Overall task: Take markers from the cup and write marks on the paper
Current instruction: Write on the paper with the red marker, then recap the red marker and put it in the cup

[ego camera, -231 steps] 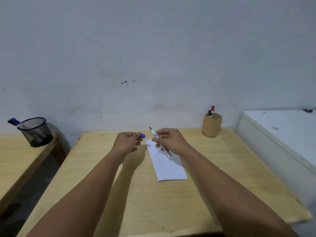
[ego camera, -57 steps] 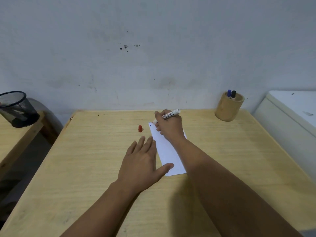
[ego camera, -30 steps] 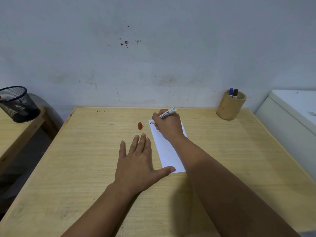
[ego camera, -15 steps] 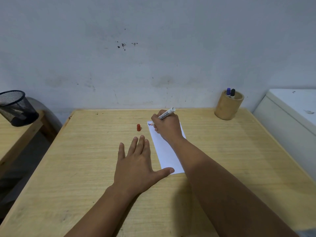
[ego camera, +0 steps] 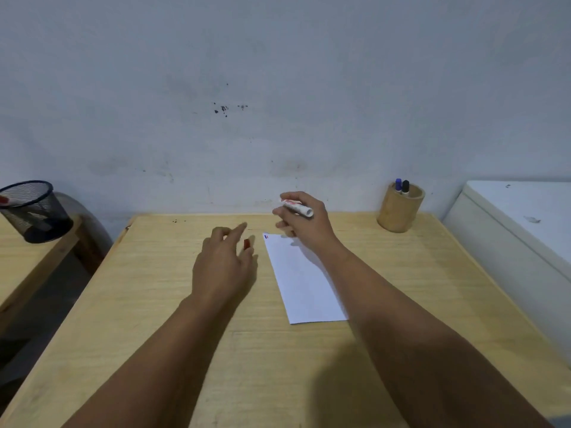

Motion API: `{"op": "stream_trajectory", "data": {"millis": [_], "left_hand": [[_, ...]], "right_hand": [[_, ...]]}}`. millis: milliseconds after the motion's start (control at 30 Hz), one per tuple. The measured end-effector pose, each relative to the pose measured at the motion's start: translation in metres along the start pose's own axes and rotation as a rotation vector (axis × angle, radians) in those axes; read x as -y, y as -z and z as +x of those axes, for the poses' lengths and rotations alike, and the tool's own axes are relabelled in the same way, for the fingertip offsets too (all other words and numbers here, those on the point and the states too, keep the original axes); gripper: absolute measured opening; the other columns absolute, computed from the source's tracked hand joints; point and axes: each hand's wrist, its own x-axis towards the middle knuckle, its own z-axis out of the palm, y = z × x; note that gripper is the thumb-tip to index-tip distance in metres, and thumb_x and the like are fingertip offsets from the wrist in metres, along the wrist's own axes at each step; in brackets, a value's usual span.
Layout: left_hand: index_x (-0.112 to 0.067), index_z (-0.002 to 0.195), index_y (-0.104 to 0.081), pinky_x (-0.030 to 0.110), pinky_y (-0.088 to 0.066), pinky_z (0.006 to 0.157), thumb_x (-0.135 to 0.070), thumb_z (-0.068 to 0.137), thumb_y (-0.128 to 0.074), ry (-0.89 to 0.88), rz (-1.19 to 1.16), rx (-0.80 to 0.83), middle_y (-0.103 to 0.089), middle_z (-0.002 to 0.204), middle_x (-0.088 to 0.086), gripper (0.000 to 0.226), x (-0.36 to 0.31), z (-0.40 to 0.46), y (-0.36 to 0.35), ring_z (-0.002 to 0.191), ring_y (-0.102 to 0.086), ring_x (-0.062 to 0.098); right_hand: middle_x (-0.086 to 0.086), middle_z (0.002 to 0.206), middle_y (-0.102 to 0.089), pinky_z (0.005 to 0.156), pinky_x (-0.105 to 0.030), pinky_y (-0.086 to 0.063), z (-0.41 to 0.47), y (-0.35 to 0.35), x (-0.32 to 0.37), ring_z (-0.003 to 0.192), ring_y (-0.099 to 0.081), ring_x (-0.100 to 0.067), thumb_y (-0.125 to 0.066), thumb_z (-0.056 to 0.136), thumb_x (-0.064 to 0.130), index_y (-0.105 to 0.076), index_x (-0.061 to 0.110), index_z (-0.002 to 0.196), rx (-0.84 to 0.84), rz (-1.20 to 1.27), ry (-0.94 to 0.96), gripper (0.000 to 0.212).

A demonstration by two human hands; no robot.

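From the head camera, the wooden table (ego camera: pixel 154 304) runs back to the grey wall, with its left edge dropping to a dark gap and a lower wooden bench (ego camera: pixel 27 267) beyond it. Along the right edge a white cabinet (ego camera: pixel 509 230) stands just beside the table. The near half of the tabletop is bare except for the two forearms crossing it, so most of the open room lies in front and to the left of the paper.

One sheet of white paper (ego camera: pixel 304 282) lies flat near the middle, tilted slightly, with small red and blue marks at its far left corner. The right hand (ego camera: pixel 304 225) is lifted above that far end, fingers curled tight around one white marker (ego camera: pixel 296 207), which lies nearly level in the grip; its tip is hidden. The left hand (ego camera: pixel 222 264) sits to the left of the paper, clear of it, fingers loosely spread with the forefinger stretched forward. One small red cap (ego camera: pixel 246 244) shows between forefinger and thumb; whether they touch it I cannot tell.

One wooden cup (ego camera: pixel 400 211) stands at the far right corner, well apart from the hands, holding two markers, one blue-capped and one black-capped. One black mesh cup (ego camera: pixel 34 210) stands on the bench.
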Motion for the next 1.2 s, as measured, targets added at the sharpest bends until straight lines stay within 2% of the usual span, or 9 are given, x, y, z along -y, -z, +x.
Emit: {"op": "stream_trajectory", "data": {"millis": [67,133,233,300,400,533,667,867,1200], "left_hand": [[-0.030,0.135,-0.066,0.043,-0.053,0.084,-0.035,0.097,-0.060,-0.018,0.037,0.059,-0.064,0.126,0.000,0.039,0.006,0.013,-0.003,0.115,-0.058,0.027],[-0.028,0.119,-0.075,0.042,-0.055,0.081,-0.034,0.097,-0.062,-0.022,0.031,0.038,-0.072,0.113,-0.003,0.026,0.009,0.019,-0.004,0.107,-0.064,0.027],[-0.029,0.108,-0.078,0.038,-0.056,0.083,-0.032,0.095,-0.067,0.091,-0.101,0.033,-0.077,0.106,-0.009,0.017,0.007,0.025,-0.003,0.102,-0.070,0.020],[-0.024,0.104,-0.078,0.032,-0.054,0.084,-0.024,0.093,-0.070,0.219,-0.371,0.041,-0.079,0.099,-0.008,0.013,-0.001,0.030,0.003,0.101,-0.072,0.018],[-0.012,0.107,-0.077,0.027,-0.051,0.079,-0.013,0.093,-0.073,0.326,-0.796,0.063,-0.077,0.086,-0.010,0.014,-0.029,0.036,0.018,0.089,-0.069,0.013],[-0.018,0.102,-0.079,0.031,-0.053,0.082,-0.019,0.096,-0.071,0.367,-1.022,0.160,-0.080,0.091,-0.009,0.010,-0.063,0.041,0.032,0.093,-0.067,0.014],[-0.016,0.108,-0.079,0.032,-0.053,0.084,-0.020,0.097,-0.070,0.330,-1.007,0.200,-0.079,0.106,-0.001,0.015,-0.086,0.043,0.039,0.097,-0.067,0.016],[-0.013,0.106,-0.080,0.032,-0.050,0.076,-0.018,0.095,-0.072,0.267,-0.944,0.195,-0.076,0.085,-0.006,0.014,-0.109,0.039,0.032,0.088,-0.064,0.016],[-0.019,0.090,-0.079,0.033,-0.051,0.082,-0.016,0.093,-0.073,0.169,-0.843,0.238,-0.079,0.088,0.000,0.008,-0.145,0.042,0.014,0.092,-0.065,0.019]], "right_hand": [[-0.001,0.110,-0.082,0.068,-0.035,-0.057,-0.003,0.008,0.009,0.085,-0.079,-0.020,-0.054,0.103,0.002,-0.071,0.031,0.122,0.027,0.009,-0.004,0.039],[-0.006,0.116,-0.080,0.072,-0.037,-0.057,-0.008,0.017,0.020,0.085,-0.080,-0.020,-0.046,0.104,0.003,-0.073,0.029,0.123,-0.013,0.070,-0.027,0.041],[-0.008,0.103,-0.079,0.072,-0.037,-0.060,-0.018,0.033,0.028,0.076,-0.077,-0.024,-0.056,0.106,0.010,-0.075,0.019,0.110,-0.079,0.142,-0.018,0.022],[-0.009,0.096,-0.076,0.062,-0.034,-0.061,-0.024,0.043,0.027,0.068,-0.073,-0.025,-0.062,0.103,0.005,-0.066,0.014,0.107,-0.067,0.126,-0.007,0.011],[-0.007,0.089,-0.077,0.061,-0.035,-0.060,-0.034,0.050,0.021,0.062,-0.069,-0.023,-0.073,0.096,0.004,-0.057,0.018,0.104,0.015,-0.004,-0.011,0.023],[0.005,0.078,-0.075,0.069,-0.030,-0.056,-0.038,0.057,0.014,0.062,-0.071,-0.008,-0.082,0.088,0.009,-0.076,0.029,0.098,0.093,-0.286,0.071,0.023],[0.005,0.087,-0.077,0.071,-0.022,-0.050,-0.040,0.066,0.019,0.068,-0.065,0.006,-0.079,0.088,0.009,-0.084,0.019,0.105,0.091,-0.409,0.145,0.020],[0.011,0.085,-0.076,0.071,-0.020,-0.046,-0.043,0.085,0.029,0.066,-0.062,0.008,-0.077,0.090,0.009,-0.085,0.015,0.106,0.065,-0.451,0.187,0.018],[0.008,0.087,-0.074,0.067,-0.019,-0.045,-0.048,0.117,0.034,0.058,-0.059,0.009,-0.077,0.092,0.009,-0.084,0.017,0.106,-0.006,-0.396,0.186,0.017]]}}
